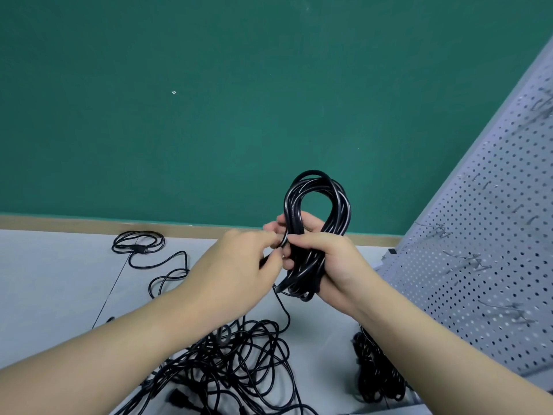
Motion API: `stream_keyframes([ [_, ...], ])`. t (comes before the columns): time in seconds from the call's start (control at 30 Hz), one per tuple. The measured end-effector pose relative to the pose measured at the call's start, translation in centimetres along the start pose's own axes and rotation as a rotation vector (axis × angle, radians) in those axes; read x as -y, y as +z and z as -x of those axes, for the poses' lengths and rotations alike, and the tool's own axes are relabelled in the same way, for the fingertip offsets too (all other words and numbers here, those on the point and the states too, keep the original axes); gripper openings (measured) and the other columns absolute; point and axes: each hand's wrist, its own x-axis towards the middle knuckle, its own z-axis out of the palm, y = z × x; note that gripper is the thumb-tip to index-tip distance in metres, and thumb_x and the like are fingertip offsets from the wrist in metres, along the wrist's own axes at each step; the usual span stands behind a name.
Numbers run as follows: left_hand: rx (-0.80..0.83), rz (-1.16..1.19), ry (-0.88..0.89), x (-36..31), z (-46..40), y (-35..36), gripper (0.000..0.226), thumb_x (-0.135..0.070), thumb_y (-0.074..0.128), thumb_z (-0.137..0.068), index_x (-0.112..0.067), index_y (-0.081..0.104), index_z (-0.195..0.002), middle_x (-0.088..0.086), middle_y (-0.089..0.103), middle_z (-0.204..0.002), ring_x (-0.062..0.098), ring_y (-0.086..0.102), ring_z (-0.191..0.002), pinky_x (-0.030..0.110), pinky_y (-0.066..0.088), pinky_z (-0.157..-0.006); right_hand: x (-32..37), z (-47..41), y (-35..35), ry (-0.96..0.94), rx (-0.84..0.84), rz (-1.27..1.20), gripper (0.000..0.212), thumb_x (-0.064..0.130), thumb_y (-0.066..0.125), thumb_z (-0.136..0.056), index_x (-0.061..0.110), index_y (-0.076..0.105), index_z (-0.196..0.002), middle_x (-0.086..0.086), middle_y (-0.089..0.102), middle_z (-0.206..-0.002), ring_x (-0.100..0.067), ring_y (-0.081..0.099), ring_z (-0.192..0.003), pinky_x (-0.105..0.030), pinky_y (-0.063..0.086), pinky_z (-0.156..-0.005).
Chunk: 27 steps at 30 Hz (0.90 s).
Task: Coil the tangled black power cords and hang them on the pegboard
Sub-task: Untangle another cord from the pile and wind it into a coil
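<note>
The right hand [326,259] grips a coil [317,217] of black cord around its waist, fingers and thumb curled round the bundled strands, so the upper loop stands up against the green wall [209,100] and the lower loops poke out below the palm. The left hand [239,259] is just beside it, its fingertips pinching a strand at the coil's waist. Both hands are raised above the tabletop [54,280], near its far edge, where a tan strip [89,221] meets the wall.

Below the forearms a tangle [239,360] of black cords sprawls over the near middle of the tabletop, and one strand runs up from it toward the hands. A looser cord [140,244] lies well apart at the far left, looped close to the tan strip. A second dark bundle [374,369] lies on the tabletop at the foot of the pegboard [478,235], partly hidden by the right forearm.

The pegboard leans in from the right, its lower edge near the right wrist, with metal hooks [466,259] jutting from its face. Bare tabletop lies to the left of the tangle.
</note>
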Motion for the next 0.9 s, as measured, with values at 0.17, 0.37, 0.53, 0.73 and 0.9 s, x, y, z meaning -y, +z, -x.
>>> stream_keyframes([
  [0.17,0.067,0.038,-0.025,0.6,-0.2,0.9,0.052,-0.045,0.045,-0.105,-0.019,0.046,-0.060,-0.006,0.036,-0.046,0.014,0.031,-0.045,0.033,0.028,-0.050,0.5,-0.2,-0.1,-0.001,0.023,-0.056,0.020,-0.002,0.054,-0.084,0.006,0.062,-0.101,-0.007,0.061,-0.081,-0.026,0.061,-0.085,-0.035,0.053,-0.076],
  [0.37,0.422,0.344,-0.209,1.7,-0.3,0.7,0.066,-0.053,0.022,-0.108,-0.011,0.063,-0.079,-0.006,0.047,-0.048,0.016,0.055,-0.052,0.031,0.047,-0.069,2.7,-0.8,-1.2,-0.084,-0.030,-0.296,0.020,0.001,0.047,-0.076,0.007,0.054,-0.094,-0.005,0.045,-0.072,-0.019,0.040,-0.060,-0.035,0.047,-0.069],
  [0.53,0.551,0.004,-0.209,4.3,0.0,2.4,0.069,-0.067,0.008,-0.100,-0.017,0.047,-0.073,0.005,0.063,-0.070,0.010,0.059,-0.065,0.022,0.043,-0.072,4.3,-1.1,-4.3,-0.142,-0.195,-0.339,0.013,0.006,0.048,-0.077,0.010,0.051,-0.089,-0.001,0.035,-0.070,-0.016,0.032,-0.058,-0.030,0.036,-0.063],
  [0.73,0.243,-0.097,-0.026,6.5,-2.9,-0.8,0.039,-0.051,0.028,-0.106,-0.021,0.045,-0.087,-0.001,0.057,-0.080,0.019,0.056,-0.079,0.044,0.048,-0.081,4.7,-1.5,-7.0,-0.147,-0.262,-0.241,0.017,0.001,0.042,-0.080,0.009,0.050,-0.094,-0.002,0.035,-0.069,-0.015,0.031,-0.058,-0.028,0.029,-0.060],
  [0.9,0.089,-0.198,0.288,4.3,-3.0,-3.6,0.024,-0.042,0.036,-0.104,-0.032,0.047,-0.086,-0.017,0.052,-0.075,0.005,0.052,-0.078,0.027,0.038,-0.065,3.8,-1.8,-7.5,-0.113,-0.211,-0.063,0.038,0.000,0.048,-0.070,0.006,0.051,-0.107,-0.004,0.034,-0.075,-0.018,0.023,-0.064,-0.031,0.021,-0.063],
])
